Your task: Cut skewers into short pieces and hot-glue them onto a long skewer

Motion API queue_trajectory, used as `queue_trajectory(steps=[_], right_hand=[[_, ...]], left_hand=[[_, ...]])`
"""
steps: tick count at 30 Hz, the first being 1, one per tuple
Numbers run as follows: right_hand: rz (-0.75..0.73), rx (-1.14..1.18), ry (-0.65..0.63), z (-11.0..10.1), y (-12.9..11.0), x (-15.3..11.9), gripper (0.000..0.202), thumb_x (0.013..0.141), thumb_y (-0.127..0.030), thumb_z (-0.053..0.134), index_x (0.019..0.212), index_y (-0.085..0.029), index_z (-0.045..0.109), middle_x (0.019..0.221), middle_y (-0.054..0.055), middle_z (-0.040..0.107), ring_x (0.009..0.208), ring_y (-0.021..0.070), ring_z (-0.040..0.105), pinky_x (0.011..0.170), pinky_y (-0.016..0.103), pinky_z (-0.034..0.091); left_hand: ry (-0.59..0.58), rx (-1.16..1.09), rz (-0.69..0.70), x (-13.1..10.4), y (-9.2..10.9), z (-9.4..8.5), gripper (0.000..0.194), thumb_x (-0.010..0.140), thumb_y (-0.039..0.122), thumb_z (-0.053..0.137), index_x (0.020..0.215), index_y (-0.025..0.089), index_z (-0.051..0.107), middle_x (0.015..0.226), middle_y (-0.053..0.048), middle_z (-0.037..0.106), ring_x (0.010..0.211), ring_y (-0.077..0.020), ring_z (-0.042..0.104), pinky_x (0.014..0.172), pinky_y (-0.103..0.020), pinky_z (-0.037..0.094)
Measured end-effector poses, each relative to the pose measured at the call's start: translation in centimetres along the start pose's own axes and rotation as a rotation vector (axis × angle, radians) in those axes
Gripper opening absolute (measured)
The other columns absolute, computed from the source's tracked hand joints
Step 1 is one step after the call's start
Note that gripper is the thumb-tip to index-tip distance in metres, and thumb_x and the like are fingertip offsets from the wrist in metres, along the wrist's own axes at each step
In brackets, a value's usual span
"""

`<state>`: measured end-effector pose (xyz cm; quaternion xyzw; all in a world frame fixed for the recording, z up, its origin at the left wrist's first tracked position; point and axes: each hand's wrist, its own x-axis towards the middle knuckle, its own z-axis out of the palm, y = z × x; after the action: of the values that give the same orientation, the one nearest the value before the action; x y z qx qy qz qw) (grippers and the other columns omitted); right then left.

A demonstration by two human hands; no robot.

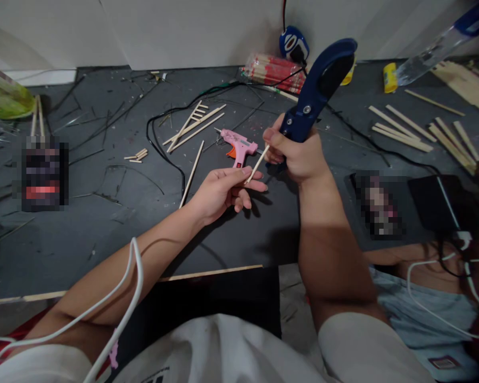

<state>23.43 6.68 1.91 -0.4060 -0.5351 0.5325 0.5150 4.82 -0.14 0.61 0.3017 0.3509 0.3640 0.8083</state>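
Note:
My left hand [227, 194] pinches the lower end of a short thin wooden stick [258, 164] between thumb and forefinger, with the other fingers loosely bent. The stick's upper end meets the thumb and fingers of my right hand [299, 151]. That hand is also wrapped round a dark blue hand cutter [303, 109] with screws and a black inset, its wide end pointing up; my grip hides part of it. Just beyond my left hand a pink glue gun [239, 144] with an orange trigger lies on the dark table [239, 239].
Left of the glue gun are a small stick ladder [195, 125], a loose stick [191, 174] and several short cut pieces [137, 156]. A black cable [154, 122] curves past them. Packaged sticks [275, 72] lie behind; phones, more sticks [403, 127] and another person are at right.

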Motion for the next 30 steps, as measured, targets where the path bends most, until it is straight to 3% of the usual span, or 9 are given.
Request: queue_trajectory(steps=[5, 10, 19, 30], right_hand=[[0.016, 0.015, -0.007, 0.18, -0.34, -0.27, 0.041, 0.075, -0.047, 0.094, 0.073, -0.026, 0.058, 0.052, -0.008, 0.042, 0.044, 0.0089, 0.034, 0.046, 0.031, 0.035], [0.059, 0.008, 0.005, 0.25, -0.40, -0.23, 0.048, 0.071, -0.046, 0.096, 0.074, -0.027, 0.053, 0.054, -0.008, 0.038, 0.046, 0.0087, 0.035, 0.046, 0.031, 0.038], [0.059, 0.016, 0.018, 0.08, -0.56, -0.17, 0.052, 0.069, -0.048, 0.097, 0.073, -0.026, 0.051, 0.056, -0.008, 0.040, 0.046, 0.0076, 0.035, 0.046, 0.030, 0.036], [0.033, -0.008, -0.013, -0.03, -0.44, -0.29, 0.044, 0.072, -0.049, 0.095, 0.073, -0.026, 0.057, 0.058, -0.007, 0.043, 0.047, 0.0087, 0.036, 0.047, 0.032, 0.035]], left_hand=[[0.013, 0.032, 0.014, 0.04, -0.19, -0.07, 0.033, 0.096, 0.047, 0.071, 0.099, 0.015, 0.074, 0.088, -0.007, 0.083, 0.044, -0.0063, 0.061, 0.039, -0.019, 0.038], [0.009, 0.034, 0.032, 0.17, -0.38, 0.03, 0.035, 0.093, 0.049, 0.074, 0.099, 0.014, 0.075, 0.063, 0.000, 0.072, 0.036, -0.0039, 0.048, 0.036, -0.018, 0.031], [-0.055, -0.056, -0.015, 0.08, -0.06, -0.21, 0.023, 0.094, 0.029, 0.068, 0.101, 0.010, 0.078, 0.081, -0.008, 0.081, 0.048, -0.0081, 0.063, 0.043, -0.019, 0.043], [-0.065, 0.016, -0.033, 0.13, -0.11, -0.33, 0.028, 0.095, 0.038, 0.072, 0.098, 0.011, 0.077, 0.079, -0.008, 0.080, 0.048, -0.0085, 0.065, 0.044, -0.019, 0.044]])
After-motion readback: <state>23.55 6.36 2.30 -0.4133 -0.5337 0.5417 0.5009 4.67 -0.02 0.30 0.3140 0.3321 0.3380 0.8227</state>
